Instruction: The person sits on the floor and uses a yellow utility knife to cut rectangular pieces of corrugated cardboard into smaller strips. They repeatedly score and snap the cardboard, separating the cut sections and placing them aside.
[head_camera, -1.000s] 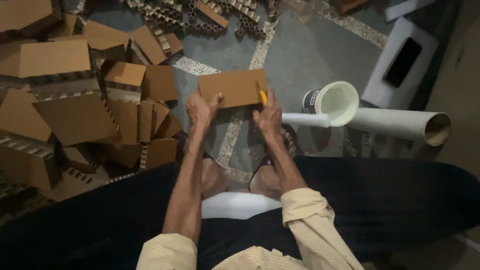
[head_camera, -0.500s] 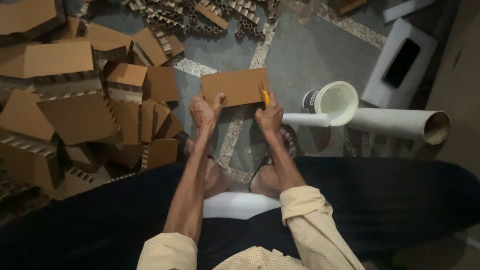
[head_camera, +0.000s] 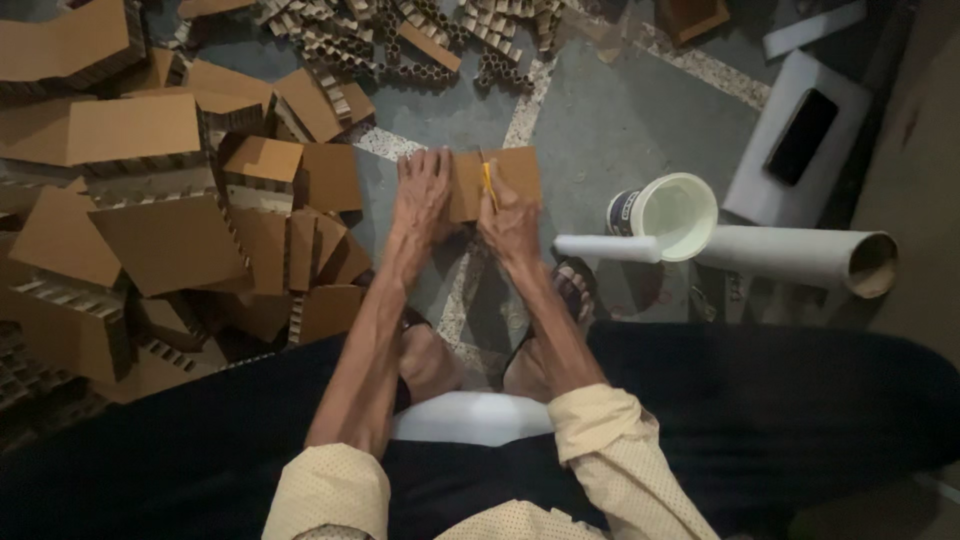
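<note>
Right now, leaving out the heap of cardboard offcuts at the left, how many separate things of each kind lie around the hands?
Cardboard piece under both hands: 1
Yellow cutter in the right hand: 1
White bucket: 1
Cardboard tube: 1
White roll: 1
Black phone: 1
White board under the phone: 1
Total: 7

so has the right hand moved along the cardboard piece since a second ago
Yes. The right hand with its yellow tool has slid left toward the left hand, away from the white bucket, which stays put.
</note>
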